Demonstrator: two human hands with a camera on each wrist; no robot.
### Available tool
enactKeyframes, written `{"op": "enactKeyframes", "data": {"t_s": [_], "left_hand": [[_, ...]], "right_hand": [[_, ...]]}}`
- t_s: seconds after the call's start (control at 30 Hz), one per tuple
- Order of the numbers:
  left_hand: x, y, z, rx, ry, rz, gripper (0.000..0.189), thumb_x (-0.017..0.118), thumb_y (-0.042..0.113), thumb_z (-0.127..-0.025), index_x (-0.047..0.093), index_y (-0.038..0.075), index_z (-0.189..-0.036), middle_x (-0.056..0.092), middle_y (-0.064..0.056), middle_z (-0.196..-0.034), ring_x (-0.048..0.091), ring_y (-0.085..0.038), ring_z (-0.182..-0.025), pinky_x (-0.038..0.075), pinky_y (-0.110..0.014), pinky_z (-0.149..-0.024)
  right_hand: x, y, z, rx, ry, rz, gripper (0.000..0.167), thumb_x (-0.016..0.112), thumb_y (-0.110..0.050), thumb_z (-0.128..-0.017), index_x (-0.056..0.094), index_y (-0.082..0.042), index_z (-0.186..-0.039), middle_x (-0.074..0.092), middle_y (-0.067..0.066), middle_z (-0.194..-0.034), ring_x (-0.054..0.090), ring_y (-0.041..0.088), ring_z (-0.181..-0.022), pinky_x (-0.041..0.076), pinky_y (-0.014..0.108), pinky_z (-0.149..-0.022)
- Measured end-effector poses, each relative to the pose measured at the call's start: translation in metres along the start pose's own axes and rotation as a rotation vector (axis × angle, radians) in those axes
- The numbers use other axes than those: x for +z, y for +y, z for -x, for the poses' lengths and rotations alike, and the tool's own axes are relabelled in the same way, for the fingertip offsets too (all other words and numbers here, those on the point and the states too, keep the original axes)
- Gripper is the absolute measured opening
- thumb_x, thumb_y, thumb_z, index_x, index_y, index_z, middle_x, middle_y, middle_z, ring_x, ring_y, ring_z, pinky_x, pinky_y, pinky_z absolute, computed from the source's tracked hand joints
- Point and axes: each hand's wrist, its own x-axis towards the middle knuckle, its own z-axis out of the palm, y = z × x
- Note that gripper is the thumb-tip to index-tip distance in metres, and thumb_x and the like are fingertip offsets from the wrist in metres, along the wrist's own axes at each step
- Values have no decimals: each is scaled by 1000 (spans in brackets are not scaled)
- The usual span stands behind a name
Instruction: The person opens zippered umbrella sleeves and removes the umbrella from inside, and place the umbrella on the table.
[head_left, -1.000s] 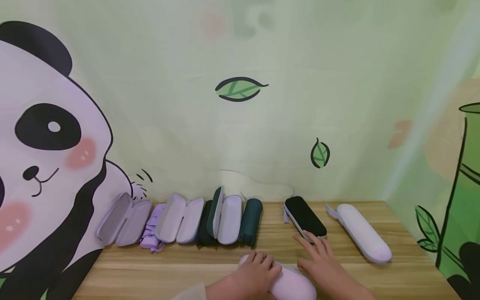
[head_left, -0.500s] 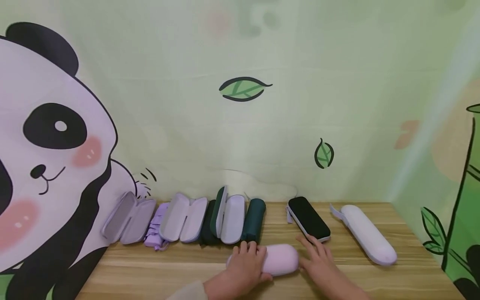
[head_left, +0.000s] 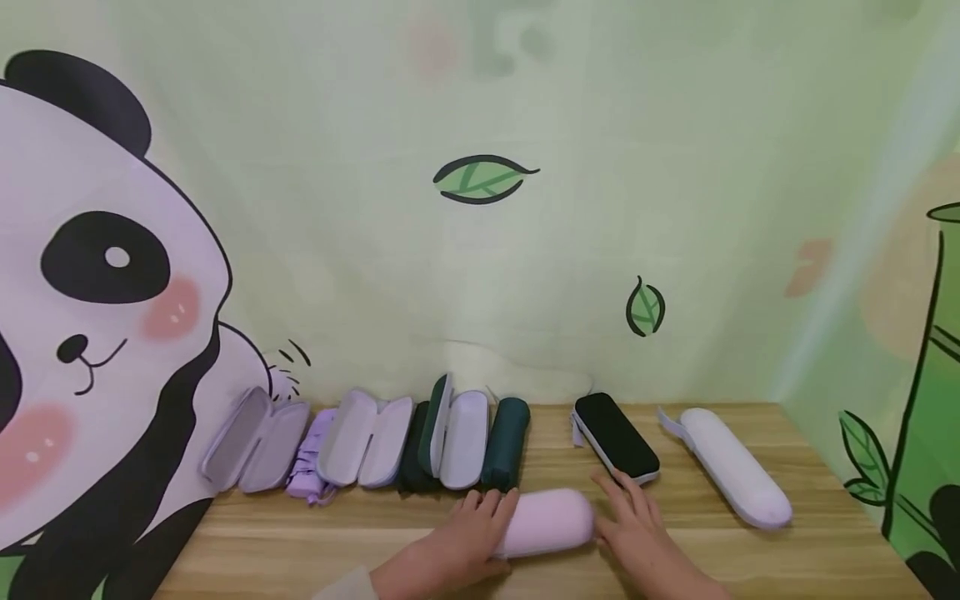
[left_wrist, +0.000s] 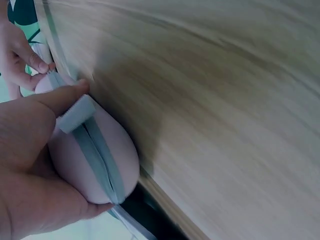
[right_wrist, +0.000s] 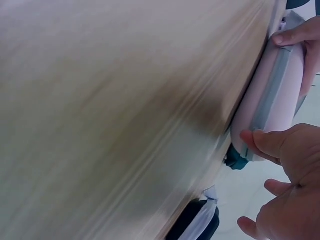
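A pale pink, rounded zip case point(head_left: 551, 523) lies lengthwise across the front of the table. My left hand point(head_left: 461, 542) grips its left end, thumb on the near side and fingers over the top. In the left wrist view a grey fabric tab point(left_wrist: 79, 114) sticks up by the left thumb, over the grey zipper point(left_wrist: 102, 157). At the case's right end is my right hand point(head_left: 641, 533). The right wrist view has its thumb and forefinger pinching the zipper line point(right_wrist: 272, 92) there, the other fingers spread apart. The zipper pull itself is hidden under the fingertips.
Behind the right hand lies a black-topped zip case point(head_left: 617, 437); right of it, a white case point(head_left: 735, 468). Along the back left stand open cases point(head_left: 363, 440), a purple folded umbrella point(head_left: 309, 462) and a dark green roll point(head_left: 507, 442). A panda-print cloth point(head_left: 480, 275) hangs behind.
The pink case has turned from slanting toward me to lying nearly crosswise, and has moved back on the table. My left hand has shifted left with its end; the right hand stays near the other end.
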Motion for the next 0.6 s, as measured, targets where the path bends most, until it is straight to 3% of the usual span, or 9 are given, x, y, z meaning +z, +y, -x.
{"op": "enactKeyframes", "data": {"t_s": [0.17, 0.3, 0.6], "left_hand": [[2, 7, -3, -49, 63, -25, 88, 82, 50, -83, 40, 3, -144, 54, -13, -126, 51, -28, -104, 47, -40, -87], [2, 14, -9, -104, 73, -28, 87, 83, 50, -81, 43, 1, -141, 55, -14, -123, 52, -29, -104, 47, -41, -84], [6, 36, -22, -209, 170, -111, 92, 85, 56, -75, 50, -2, -138, 60, -15, -112, 56, -28, -96, 50, -42, -83]], "right_hand": [[1, -3, -3, -17, 36, -10, 26, 86, -10, -74, 61, -17, -71, 48, 20, -143, 33, 51, -132, 42, 74, -87], [6, -9, -8, -36, 47, -5, 30, 87, -11, -71, 59, -17, -65, 51, 19, -140, 34, 51, -130, 43, 75, -83], [17, -37, -31, -125, 38, 38, 20, 82, -13, -77, 65, -13, -67, 48, 17, -142, 34, 46, -131, 37, 61, -91]]}}
